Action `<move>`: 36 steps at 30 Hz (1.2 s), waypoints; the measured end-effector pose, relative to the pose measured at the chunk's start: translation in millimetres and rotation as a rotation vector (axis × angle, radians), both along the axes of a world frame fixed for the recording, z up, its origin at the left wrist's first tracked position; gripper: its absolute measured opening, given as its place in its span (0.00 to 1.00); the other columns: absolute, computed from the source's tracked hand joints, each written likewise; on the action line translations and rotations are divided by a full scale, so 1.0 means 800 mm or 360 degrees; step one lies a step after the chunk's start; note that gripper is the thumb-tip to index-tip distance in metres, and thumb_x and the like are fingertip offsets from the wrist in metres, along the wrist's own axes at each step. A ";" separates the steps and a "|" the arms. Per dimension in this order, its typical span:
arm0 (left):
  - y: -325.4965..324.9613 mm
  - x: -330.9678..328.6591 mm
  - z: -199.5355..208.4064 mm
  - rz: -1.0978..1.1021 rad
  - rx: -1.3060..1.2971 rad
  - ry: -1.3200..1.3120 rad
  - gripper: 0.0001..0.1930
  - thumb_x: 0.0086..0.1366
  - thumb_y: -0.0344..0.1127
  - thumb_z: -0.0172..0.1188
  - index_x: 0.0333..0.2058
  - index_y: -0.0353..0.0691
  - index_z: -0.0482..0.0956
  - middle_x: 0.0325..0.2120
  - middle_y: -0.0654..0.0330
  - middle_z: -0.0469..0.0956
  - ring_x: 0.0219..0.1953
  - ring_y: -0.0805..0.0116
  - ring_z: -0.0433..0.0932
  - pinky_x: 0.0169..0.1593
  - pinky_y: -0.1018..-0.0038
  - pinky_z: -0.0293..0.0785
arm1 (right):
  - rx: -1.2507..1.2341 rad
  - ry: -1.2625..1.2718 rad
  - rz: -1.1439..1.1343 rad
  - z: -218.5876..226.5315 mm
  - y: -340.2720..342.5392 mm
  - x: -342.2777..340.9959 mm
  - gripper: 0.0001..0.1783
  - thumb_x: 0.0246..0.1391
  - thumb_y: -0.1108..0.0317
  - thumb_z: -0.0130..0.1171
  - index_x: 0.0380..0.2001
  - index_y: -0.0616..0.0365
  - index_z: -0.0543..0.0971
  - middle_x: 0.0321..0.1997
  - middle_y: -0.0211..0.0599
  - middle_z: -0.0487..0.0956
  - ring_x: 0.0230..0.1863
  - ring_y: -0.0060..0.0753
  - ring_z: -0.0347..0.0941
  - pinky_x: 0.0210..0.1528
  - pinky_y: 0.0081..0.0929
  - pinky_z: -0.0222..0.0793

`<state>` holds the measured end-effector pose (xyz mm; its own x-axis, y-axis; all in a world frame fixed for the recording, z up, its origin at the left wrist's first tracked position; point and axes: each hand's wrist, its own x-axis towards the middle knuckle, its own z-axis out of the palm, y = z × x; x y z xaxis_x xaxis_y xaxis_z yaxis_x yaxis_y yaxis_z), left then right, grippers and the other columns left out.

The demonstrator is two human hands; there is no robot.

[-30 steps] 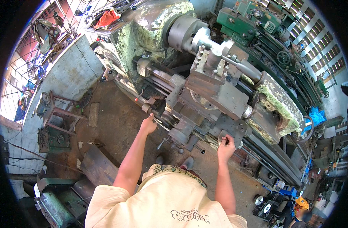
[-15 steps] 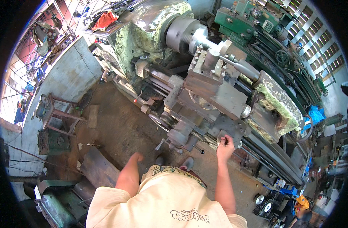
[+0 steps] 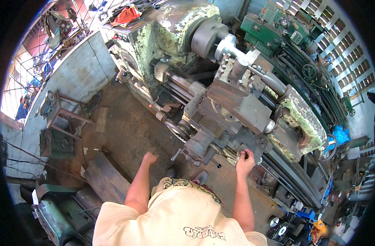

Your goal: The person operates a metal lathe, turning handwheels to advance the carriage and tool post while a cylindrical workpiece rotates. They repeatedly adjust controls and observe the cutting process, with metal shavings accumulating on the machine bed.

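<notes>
Brown floor [image 3: 128, 119], mid-left: left hand [image 3: 151, 157] is off the lathe handwheel [image 3: 174, 130] now, so looks free, loosely curled, blurry. Right hand [image 3: 245, 162] still half-closed right of centre, grip unclear.

Beyond the fingers [image 3: 251, 156] of the right hand [image 3: 245, 165]: tailstock [image 3: 296, 111], patchy cream and yellow-green; second lathe [image 3: 261, 35], green; sheet [image 3: 340, 134], bright blue. Below the fingers: shirt [image 3: 167, 215], beige, dark-printed.
</notes>
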<state>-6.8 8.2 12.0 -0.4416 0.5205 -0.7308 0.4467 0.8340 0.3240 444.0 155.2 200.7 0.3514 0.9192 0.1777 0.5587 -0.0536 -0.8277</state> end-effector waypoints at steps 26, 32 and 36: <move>0.174 0.075 0.192 -0.0514 0.0487 0.0197 0.51 0.60 0.59 0.59 0.70 0.34 0.45 0.68 0.43 0.56 0.66 0.45 0.62 0.66 0.63 0.62 | 0.0114 -0.0113 0.0017 0.011 -0.003 -0.006 0.08 0.55 0.71 0.60 0.35 0.63 0.82 0.34 0.47 0.83 0.35 0.46 0.80 0.41 0.36 0.73; 0.151 0.028 0.150 0.0126 0.0811 -0.0535 0.40 0.62 0.49 0.63 0.67 0.36 0.58 0.63 0.43 0.66 0.61 0.49 0.71 0.60 0.64 0.68 | -0.0016 -0.0093 0.0022 0.026 -0.003 -0.010 0.10 0.56 0.67 0.62 0.36 0.64 0.82 0.34 0.46 0.83 0.34 0.43 0.80 0.40 0.35 0.73; 0.092 -0.014 0.041 -0.0173 0.0450 0.0207 0.22 0.62 0.47 0.61 0.49 0.38 0.80 0.45 0.47 0.81 0.50 0.52 0.79 0.53 0.62 0.74 | -0.0005 -0.0105 0.0004 0.027 -0.004 -0.010 0.11 0.56 0.67 0.63 0.37 0.64 0.82 0.34 0.47 0.83 0.35 0.44 0.80 0.41 0.35 0.73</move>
